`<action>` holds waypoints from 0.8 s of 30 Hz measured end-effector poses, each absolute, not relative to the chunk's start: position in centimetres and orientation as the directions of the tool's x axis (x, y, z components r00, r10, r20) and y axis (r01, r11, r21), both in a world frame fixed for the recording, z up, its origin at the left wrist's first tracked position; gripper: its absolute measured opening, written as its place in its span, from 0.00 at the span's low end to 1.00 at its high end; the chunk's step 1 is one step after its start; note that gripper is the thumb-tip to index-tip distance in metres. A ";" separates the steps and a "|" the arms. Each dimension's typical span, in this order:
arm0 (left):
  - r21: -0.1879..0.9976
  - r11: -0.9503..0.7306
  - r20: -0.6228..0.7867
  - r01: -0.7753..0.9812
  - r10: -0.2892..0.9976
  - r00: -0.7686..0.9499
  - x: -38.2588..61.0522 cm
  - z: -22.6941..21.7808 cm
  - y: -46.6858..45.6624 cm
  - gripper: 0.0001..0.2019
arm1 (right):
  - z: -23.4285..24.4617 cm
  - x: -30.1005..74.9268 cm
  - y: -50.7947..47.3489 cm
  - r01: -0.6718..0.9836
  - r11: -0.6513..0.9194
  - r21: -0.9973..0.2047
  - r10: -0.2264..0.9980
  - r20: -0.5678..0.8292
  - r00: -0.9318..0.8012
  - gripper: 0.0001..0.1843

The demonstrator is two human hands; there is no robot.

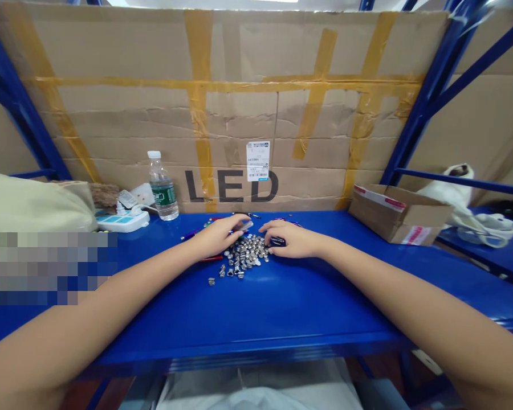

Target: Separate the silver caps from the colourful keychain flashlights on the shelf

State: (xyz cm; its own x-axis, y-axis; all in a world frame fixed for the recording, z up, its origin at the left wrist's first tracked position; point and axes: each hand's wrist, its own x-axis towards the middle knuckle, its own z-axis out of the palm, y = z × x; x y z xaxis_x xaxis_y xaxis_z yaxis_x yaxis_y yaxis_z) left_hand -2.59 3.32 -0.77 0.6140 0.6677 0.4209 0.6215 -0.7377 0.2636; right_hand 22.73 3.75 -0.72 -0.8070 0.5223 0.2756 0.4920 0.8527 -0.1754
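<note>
A loose heap of small shiny metal clasps lies on the blue table, with several strays at its near left. My left hand is at the heap's left edge, thumb and fingers closed around a small clear piece, too small to name exactly. At the right edge, my right hand rests with curled fingers; a dark object shows beneath them, its kind unclear. Thin coloured pen-like sticks lie around both hands, among them a red stick and a purple stick by my left hand.
A water bottle and a white power strip stand at the back left, near a pale bag. An open cardboard box sits at the right. Behind the blue table rises a large cardboard sheet between blue posts.
</note>
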 end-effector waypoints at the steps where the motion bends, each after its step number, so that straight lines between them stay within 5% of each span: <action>1: 0.231 -0.763 0.414 0.604 0.639 0.648 -2.2 -0.9 3.0 0.15 | -0.6 22.7 3.6 0.494 0.852 -0.173 0.524 0.262 -0.811 0.07; 16: 0.150 -0.796 0.411 0.587 0.590 0.695 -2.1 -1.8 2.9 0.13 | -1.2 22.5 4.0 0.457 0.879 -0.137 0.477 0.261 -0.839 0.08; 24: 0.146 -0.804 0.388 0.577 0.583 0.714 -2.1 -1.7 2.9 0.13 | -1.4 21.9 4.2 0.473 0.841 -0.261 0.539 0.469 -0.700 0.07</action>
